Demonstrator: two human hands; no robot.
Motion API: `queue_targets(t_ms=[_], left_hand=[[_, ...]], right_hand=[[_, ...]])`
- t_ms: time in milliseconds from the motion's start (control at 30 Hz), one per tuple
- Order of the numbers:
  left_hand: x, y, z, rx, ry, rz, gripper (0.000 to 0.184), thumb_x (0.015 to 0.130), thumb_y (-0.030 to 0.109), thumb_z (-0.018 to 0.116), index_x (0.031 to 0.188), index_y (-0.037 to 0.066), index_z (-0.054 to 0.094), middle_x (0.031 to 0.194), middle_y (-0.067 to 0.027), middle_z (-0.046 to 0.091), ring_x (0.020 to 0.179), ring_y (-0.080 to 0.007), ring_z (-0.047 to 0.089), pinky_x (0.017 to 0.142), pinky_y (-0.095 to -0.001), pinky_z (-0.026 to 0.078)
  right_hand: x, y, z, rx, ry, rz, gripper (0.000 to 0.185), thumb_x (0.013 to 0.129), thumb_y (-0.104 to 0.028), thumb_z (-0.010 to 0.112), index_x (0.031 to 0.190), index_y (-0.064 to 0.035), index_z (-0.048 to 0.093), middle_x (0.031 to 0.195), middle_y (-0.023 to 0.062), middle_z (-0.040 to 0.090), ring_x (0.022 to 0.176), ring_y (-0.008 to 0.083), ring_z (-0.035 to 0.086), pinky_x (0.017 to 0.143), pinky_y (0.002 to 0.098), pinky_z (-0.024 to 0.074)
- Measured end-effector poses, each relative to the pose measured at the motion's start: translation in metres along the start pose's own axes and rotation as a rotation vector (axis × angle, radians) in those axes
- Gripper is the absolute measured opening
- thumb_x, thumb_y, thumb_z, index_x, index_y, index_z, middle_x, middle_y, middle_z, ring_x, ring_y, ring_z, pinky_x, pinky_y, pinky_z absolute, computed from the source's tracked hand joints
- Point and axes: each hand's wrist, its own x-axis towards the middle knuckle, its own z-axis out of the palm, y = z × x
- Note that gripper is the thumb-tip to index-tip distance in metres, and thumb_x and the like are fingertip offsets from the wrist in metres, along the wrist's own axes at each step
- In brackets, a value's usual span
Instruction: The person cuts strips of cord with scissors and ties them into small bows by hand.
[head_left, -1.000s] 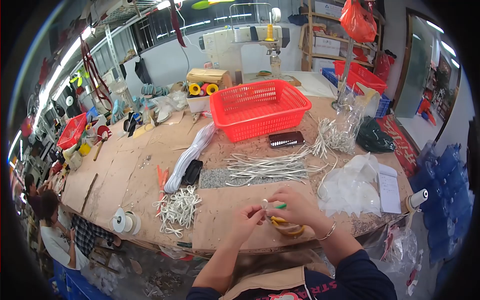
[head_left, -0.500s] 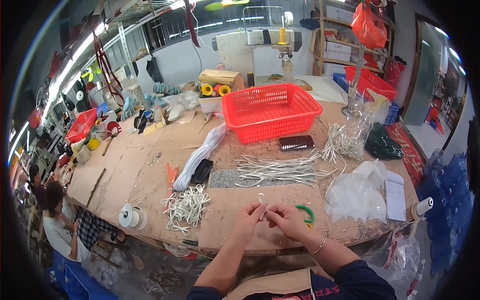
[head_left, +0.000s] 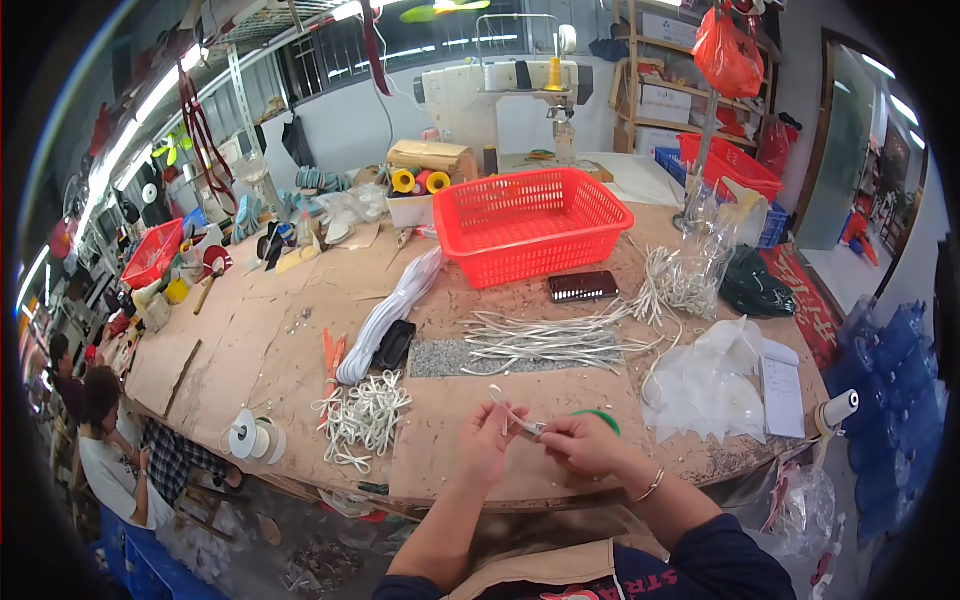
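Note:
Both of my hands are close together above the front edge of the workbench. My left hand [head_left: 484, 440] pinches a short piece of white cord [head_left: 507, 405], whose looped end sticks up past the fingertips. Closed around a pair of scissors, my right hand [head_left: 582, 444] has the green handle [head_left: 606, 417] showing behind its knuckles. The metal blades point left at the cord, near my left fingers. Just beyond my hands, a row of cut white cords [head_left: 550, 338] lies across a grey speckled strip [head_left: 432, 360]. A pile of looped white cords [head_left: 365, 415] rests to the left.
A red plastic basket [head_left: 530, 262] stands behind the cords, with a dark case [head_left: 583, 287] before it. On the right are clear plastic sheets [head_left: 700, 385] and a notepad [head_left: 783, 390]. A white spool [head_left: 256, 438] sits front left. A seated person [head_left: 125, 455] is far left.
My hands have moved apart slightly, and the scissor blades now show between them. The cord end stands a little further left. The whole view has shifted slightly.

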Motion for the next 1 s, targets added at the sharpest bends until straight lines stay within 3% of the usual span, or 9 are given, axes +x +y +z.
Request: queue_targets(t_ms=[67,133,167,267,533,633,733,800,1000], left_hand=[[-0.003,0.003,0.000,-0.245,0.009,-0.109,0.013,0.086,0.012,0.053,0.092,0.002,0.058,0.081,-0.0037,0.059,0.071,-0.0093,0.055,0.065,-0.0222,0.046],[0.000,0.004,-0.003,-0.081,-0.064,-0.161,0.011,0.086,0.011,0.053,0.090,0.002,0.058,0.080,-0.0046,0.060,0.071,-0.0115,0.057,0.068,-0.0253,0.048],[-0.001,0.003,-0.003,-0.080,-0.067,-0.166,0.011,0.086,0.011,0.053,0.090,0.002,0.058,0.080,-0.0046,0.060,0.071,-0.0115,0.057,0.068,-0.0253,0.048],[-0.001,-0.005,0.005,0.350,-0.180,-0.141,0.011,0.086,0.010,0.053,0.089,0.001,0.059,0.077,-0.0043,0.061,0.071,-0.0123,0.058,0.069,-0.0256,0.048],[0.009,0.010,0.006,0.655,-0.604,-0.243,0.014,0.083,0.007,0.055,0.094,-0.002,0.059,0.079,-0.0054,0.062,0.076,-0.0103,0.058,0.072,-0.0219,0.046],[0.005,0.005,0.005,0.422,-0.502,-0.211,0.015,0.083,0.007,0.055,0.096,-0.002,0.058,0.085,-0.0055,0.061,0.079,-0.0100,0.057,0.075,-0.0231,0.046],[0.000,-0.001,0.002,0.244,-0.349,-0.247,0.015,0.083,0.006,0.055,0.097,0.000,0.057,0.088,-0.0036,0.059,0.077,-0.0092,0.056,0.072,-0.0224,0.047],[0.000,-0.010,-0.001,0.202,-0.279,-0.225,0.015,0.084,0.006,0.056,0.098,0.001,0.057,0.087,-0.0034,0.059,0.076,-0.0089,0.055,0.072,-0.0224,0.047],[-0.003,-0.013,0.008,0.132,-0.202,-0.212,0.014,0.084,0.005,0.055,0.097,0.001,0.056,0.085,-0.0031,0.058,0.072,-0.0097,0.055,0.070,-0.0224,0.048]], right_hand=[[-0.007,0.003,-0.021,-0.073,0.001,0.020,0.017,0.082,-0.019,0.060,0.082,-0.0026,0.063,0.064,-0.0005,0.058,0.057,0.0059,0.053,0.052,0.0228,0.0436],[-0.009,-0.008,-0.038,-0.292,0.161,-0.231,0.015,0.077,-0.018,0.064,0.080,-0.0032,0.065,0.065,0.0037,0.060,0.058,0.0113,0.056,0.054,0.0264,0.0438],[-0.008,-0.015,-0.041,-0.291,0.167,-0.228,0.015,0.077,-0.018,0.064,0.080,-0.0032,0.065,0.065,0.0037,0.060,0.058,0.0113,0.056,0.054,0.0264,0.0438],[-0.013,-0.058,-0.043,-0.706,0.100,-0.669,0.011,0.069,-0.015,0.066,0.075,-0.0058,0.064,0.070,0.0081,0.058,0.068,0.0270,0.055,0.062,0.0326,0.0453],[0.020,-0.061,-0.040,-0.735,-0.016,-0.678,0.006,0.070,-0.013,0.063,0.073,-0.0069,0.063,0.072,0.0072,0.058,0.074,0.0249,0.055,0.066,0.0335,0.0454],[0.022,-0.053,-0.040,-0.547,-0.013,-0.378,0.005,0.070,-0.010,0.062,0.073,-0.0070,0.063,0.073,0.0071,0.058,0.075,0.0249,0.055,0.066,0.0330,0.0455],[0.023,-0.018,-0.034,-0.444,0.092,-0.505,0.006,0.069,-0.010,0.063,0.074,-0.0075,0.062,0.074,0.0064,0.058,0.074,0.0239,0.055,0.064,0.0320,0.0456],[0.021,-0.003,-0.029,-0.832,0.245,-0.777,0.006,0.068,-0.011,0.064,0.072,-0.0078,0.061,0.074,0.0054,0.057,0.073,0.0237,0.054,0.063,0.0324,0.0452],[0.004,-0.005,-0.012,-0.772,0.281,-0.800,0.009,0.072,-0.010,0.060,0.080,-0.0067,0.057,0.075,0.0083,0.056,0.073,0.0286,0.053,0.064,0.0363,0.0445]])
